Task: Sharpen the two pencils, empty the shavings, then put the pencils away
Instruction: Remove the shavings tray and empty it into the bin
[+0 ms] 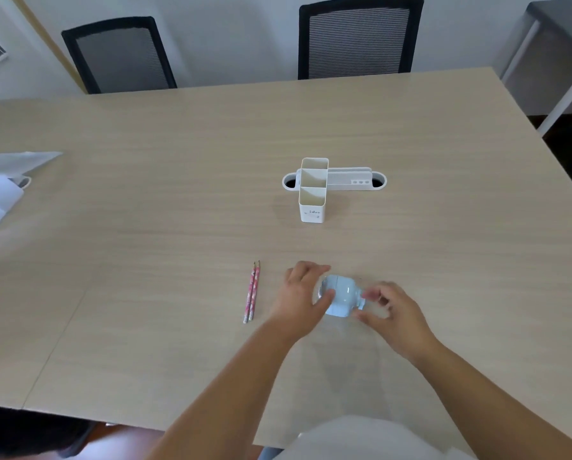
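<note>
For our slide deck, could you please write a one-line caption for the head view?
Both hands, left hand and right hand, grip the blue sharpener; two pencils lie beside it.

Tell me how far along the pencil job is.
Both pencils lie side by side on the table with dark pointed tips, seemingly sharpened. Both hands, left and right, grip the blue sharpener. Shavings status unclear. The white holder stands empty.
</note>
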`<action>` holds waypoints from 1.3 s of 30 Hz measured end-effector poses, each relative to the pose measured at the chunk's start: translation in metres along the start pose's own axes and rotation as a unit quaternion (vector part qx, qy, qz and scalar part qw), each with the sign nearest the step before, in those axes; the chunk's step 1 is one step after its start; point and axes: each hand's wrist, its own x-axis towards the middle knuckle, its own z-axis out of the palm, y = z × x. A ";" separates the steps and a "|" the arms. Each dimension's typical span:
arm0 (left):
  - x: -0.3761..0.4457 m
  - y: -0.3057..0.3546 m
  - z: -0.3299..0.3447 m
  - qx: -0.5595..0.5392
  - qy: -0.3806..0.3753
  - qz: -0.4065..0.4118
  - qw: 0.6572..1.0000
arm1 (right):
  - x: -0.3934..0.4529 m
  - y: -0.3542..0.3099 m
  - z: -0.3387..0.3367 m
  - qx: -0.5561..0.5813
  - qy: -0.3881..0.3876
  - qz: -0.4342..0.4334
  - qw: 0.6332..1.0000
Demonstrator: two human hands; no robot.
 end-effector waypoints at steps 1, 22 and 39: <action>0.004 0.003 0.004 0.002 -0.022 0.022 1.000 | -0.005 0.005 -0.001 -0.001 -0.026 0.021 0.999; 0.016 0.003 0.007 -0.068 -0.063 0.006 0.996 | 0.040 0.029 0.031 -0.126 -0.020 0.080 0.989; 0.017 0.056 0.014 0.103 -0.152 0.140 0.973 | -0.053 0.044 -0.064 0.187 0.013 0.114 0.976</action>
